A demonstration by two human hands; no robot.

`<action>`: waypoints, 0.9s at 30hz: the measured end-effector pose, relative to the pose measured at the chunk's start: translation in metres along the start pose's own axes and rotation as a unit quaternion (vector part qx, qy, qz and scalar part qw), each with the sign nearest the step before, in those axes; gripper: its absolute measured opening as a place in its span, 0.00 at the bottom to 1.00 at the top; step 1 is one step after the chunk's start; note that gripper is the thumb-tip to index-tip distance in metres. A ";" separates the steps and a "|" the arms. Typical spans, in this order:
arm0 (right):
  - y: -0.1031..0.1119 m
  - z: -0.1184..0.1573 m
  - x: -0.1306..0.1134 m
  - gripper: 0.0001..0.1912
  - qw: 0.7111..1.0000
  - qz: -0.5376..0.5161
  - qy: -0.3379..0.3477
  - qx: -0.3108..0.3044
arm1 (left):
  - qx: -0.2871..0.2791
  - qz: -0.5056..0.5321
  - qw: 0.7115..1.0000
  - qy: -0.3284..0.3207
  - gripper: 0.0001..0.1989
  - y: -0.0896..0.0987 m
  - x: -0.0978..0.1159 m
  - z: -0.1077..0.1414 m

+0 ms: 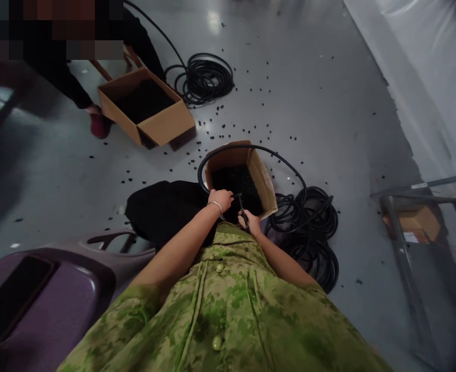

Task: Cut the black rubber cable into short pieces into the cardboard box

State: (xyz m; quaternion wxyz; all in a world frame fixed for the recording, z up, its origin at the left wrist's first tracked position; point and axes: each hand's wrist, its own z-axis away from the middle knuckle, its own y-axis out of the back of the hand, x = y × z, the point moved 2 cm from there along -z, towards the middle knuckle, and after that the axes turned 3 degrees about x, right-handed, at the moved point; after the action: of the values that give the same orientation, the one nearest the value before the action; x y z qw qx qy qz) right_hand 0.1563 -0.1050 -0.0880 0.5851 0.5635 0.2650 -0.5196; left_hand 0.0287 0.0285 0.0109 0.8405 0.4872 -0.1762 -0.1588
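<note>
My left hand [220, 199], with a bracelet at the wrist, is closed around the end part of a black hose [264, 148]. The hose arcs over a cardboard box [264, 178] and runs to coils on the right. My right hand [251, 223] grips a slim dark tool [244, 213], whose tip is at the hose end beside my left hand. Both hands are over the near edge of the box, which holds many small black pieces [237, 181]. The exact shape of the tool is too small to tell.
Black hose coils [316, 217] lie right of the box. Farther left, another person's legs [57, 77] flank a second box [166, 124], near another coil [208, 77]. Small black pieces dot the floor. A purple stool [73, 305] bears a phone [16, 297]; a metal frame [402, 237] stands right.
</note>
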 end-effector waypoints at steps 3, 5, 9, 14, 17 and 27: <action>0.005 0.001 -0.001 0.19 1.000 0.000 0.013 -0.010 | -0.001 0.009 1.000 0.003 0.17 0.000 0.001 0.000; 0.008 0.002 -0.002 0.20 0.999 -0.020 0.010 -0.023 | 0.001 0.016 1.000 0.003 0.17 0.002 0.002 0.000; 0.012 0.004 -0.006 0.25 0.991 -0.097 -0.058 -0.068 | -0.010 0.027 1.000 -0.007 0.17 0.006 0.005 0.003; 0.013 0.003 -0.009 0.25 0.980 -0.150 -0.111 -0.067 | -0.012 0.035 0.999 -0.016 0.16 0.010 0.008 0.007; 0.013 0.001 -0.010 0.24 0.980 -0.152 -0.112 -0.068 | -0.017 0.025 0.999 -0.022 0.17 0.011 0.010 0.008; 0.013 0.001 -0.015 0.22 0.981 -0.150 -0.096 -0.079 | -0.031 0.001 0.999 -0.027 0.18 0.010 0.011 0.007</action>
State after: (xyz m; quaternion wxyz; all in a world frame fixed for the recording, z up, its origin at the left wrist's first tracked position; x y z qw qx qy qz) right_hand 0.1629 -0.1031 -0.0697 0.5659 0.4165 0.3294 -0.6307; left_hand 0.0368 0.0232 0.0241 0.8502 0.4567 -0.1940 -0.1762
